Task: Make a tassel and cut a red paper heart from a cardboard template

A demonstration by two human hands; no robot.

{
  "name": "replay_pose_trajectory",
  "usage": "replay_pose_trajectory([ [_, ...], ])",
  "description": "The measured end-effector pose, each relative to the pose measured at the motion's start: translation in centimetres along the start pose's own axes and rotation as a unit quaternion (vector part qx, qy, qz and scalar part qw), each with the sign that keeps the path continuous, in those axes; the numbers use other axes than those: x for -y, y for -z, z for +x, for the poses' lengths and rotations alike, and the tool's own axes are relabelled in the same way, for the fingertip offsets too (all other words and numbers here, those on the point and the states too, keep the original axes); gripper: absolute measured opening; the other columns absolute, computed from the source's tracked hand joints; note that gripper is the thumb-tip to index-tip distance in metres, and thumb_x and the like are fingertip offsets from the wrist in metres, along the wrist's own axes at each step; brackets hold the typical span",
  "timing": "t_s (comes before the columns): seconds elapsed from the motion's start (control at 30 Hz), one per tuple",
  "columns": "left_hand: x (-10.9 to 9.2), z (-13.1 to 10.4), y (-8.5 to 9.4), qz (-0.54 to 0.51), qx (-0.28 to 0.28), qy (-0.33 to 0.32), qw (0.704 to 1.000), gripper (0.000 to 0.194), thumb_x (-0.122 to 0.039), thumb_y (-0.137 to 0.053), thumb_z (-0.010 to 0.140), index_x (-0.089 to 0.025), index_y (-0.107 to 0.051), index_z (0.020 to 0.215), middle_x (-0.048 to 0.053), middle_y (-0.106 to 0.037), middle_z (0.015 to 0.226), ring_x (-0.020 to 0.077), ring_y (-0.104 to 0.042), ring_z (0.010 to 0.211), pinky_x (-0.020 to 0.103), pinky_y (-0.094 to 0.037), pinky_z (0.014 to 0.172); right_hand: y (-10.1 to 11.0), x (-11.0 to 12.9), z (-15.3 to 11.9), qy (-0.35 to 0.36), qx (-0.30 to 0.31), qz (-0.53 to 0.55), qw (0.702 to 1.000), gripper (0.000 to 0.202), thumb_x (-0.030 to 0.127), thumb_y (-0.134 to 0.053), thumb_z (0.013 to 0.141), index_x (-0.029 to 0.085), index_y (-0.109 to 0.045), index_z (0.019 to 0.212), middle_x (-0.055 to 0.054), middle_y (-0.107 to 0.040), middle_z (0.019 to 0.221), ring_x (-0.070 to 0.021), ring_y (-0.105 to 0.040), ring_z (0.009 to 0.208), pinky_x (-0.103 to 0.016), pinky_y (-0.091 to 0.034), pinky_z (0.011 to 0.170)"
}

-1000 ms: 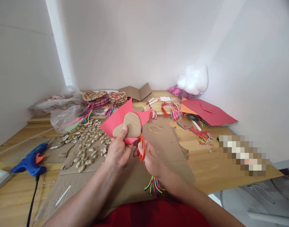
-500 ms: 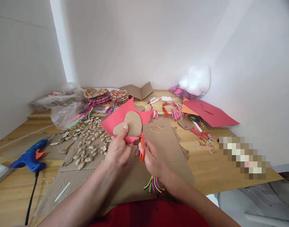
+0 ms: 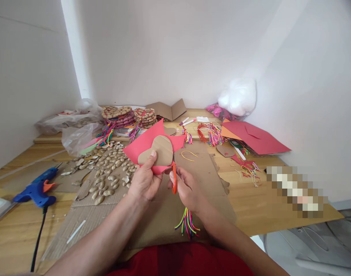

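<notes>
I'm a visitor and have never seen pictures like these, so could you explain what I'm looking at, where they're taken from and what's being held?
There is no robot here, just a person's two bare hands. All the pictures come from one camera worn on that person's head, looking forward and down. The left hand holds a rounded cardboard piece against red paper. The right hand holds orange-handled scissors at the paper's edge. Below, a flat cardboard sheet lies on a wooden table. To the left are peanuts and a blue glue gun; to the right, a large red sheet; nearest the person, a bunch of coloured cords.
</notes>
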State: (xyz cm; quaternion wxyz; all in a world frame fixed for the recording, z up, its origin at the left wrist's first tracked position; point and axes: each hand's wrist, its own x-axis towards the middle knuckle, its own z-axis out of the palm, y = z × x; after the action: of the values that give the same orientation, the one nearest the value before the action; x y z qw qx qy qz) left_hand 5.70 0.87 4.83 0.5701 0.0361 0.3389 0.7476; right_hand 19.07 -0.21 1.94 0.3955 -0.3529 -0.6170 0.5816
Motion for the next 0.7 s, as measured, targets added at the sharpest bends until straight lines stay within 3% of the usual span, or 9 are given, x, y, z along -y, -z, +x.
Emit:
replay_pose_trajectory([
  [0.17, -0.1, -0.1, -0.2, -0.001, -0.011, 0.008, 1.000, 0.029, -0.004, -0.057, 0.095, -0.008, -0.067, 0.122, 0.011, -0.080, 0.092, 0.0155, -0.076, 0.070, 0.025, -0.065, 0.074, 0.1, -0.1, 0.0, 0.010, 0.021, 0.009, 1.000, 0.028, 0.044, -0.048, 0.099, 0.021, -0.049, 0.084, 0.002, -0.046, 0.069, -0.0139, -0.040, 0.063, -0.031, -0.031, 0.058],
  [0.43, 0.3, -0.1, 0.1, 0.005, 0.002, 0.001, 1.000, 0.028, -0.004, -0.057, 0.095, -0.010, -0.068, 0.120, 0.011, -0.079, 0.096, 0.0153, -0.076, 0.070, 0.024, -0.063, 0.071, 0.2, -0.2, 0.0, 0.024, 0.001, -0.026, 0.999, 0.032, 0.043, -0.047, 0.101, 0.021, -0.050, 0.078, 0.001, -0.052, 0.070, -0.0143, -0.047, 0.065, -0.030, -0.037, 0.062],
  [0.7, 0.6, 0.1, 0.4, 0.004, 0.005, -0.002, 1.000, 0.018, -0.004, -0.057, 0.095, -0.009, -0.069, 0.107, 0.008, -0.078, 0.087, 0.0139, -0.074, 0.071, 0.023, -0.062, 0.073, 0.0, -1.3, 0.2, 0.001, -0.008, -0.013, 1.000, 0.035, 0.052, -0.047, 0.101, 0.020, -0.056, 0.088, 0.001, -0.055, 0.068, -0.0137, -0.048, 0.062, -0.029, -0.037, 0.061],
])
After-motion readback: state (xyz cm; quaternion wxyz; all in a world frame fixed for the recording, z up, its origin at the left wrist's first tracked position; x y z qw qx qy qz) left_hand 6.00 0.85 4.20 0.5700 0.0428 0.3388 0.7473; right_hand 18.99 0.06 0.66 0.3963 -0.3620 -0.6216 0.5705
